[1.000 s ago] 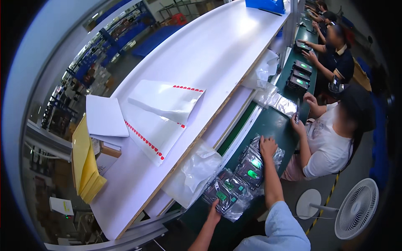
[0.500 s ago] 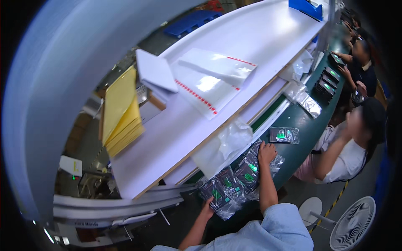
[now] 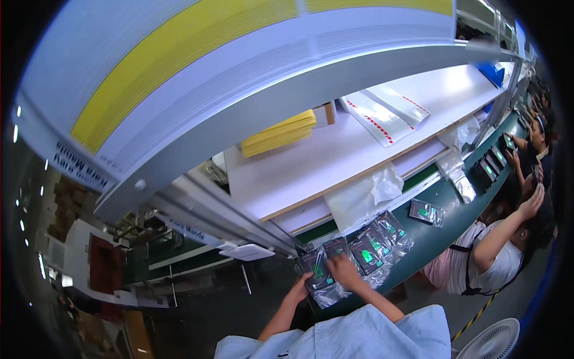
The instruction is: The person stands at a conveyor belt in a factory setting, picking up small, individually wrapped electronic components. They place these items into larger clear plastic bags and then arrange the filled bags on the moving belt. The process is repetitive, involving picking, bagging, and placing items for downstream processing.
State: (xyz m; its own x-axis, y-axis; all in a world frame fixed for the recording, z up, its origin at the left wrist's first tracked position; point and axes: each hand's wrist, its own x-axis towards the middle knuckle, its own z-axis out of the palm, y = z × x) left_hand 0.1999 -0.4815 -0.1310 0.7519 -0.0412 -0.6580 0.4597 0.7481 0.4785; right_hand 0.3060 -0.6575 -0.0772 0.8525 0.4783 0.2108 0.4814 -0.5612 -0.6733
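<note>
One flat black plastic-wrapped rectangular device (image 3: 317,272) lies lengthwise near-to-far, right of the left hand (image 3: 298,289), its edge in those fingers; the blurred right hand's grip (image 3: 344,271) cannot be told.

Pretty bright over the long white wood-edged bench (image 3: 281,179), glare near its far end — but the lower left's all dim and mushy. Fisheye bends the thick silver metal beam (image 3: 287,94) hard — and the corners go black.

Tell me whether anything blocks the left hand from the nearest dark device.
Only the clear plastic bag around the dark device; the left hand is at its edge, and the right hand is not between them.
</note>
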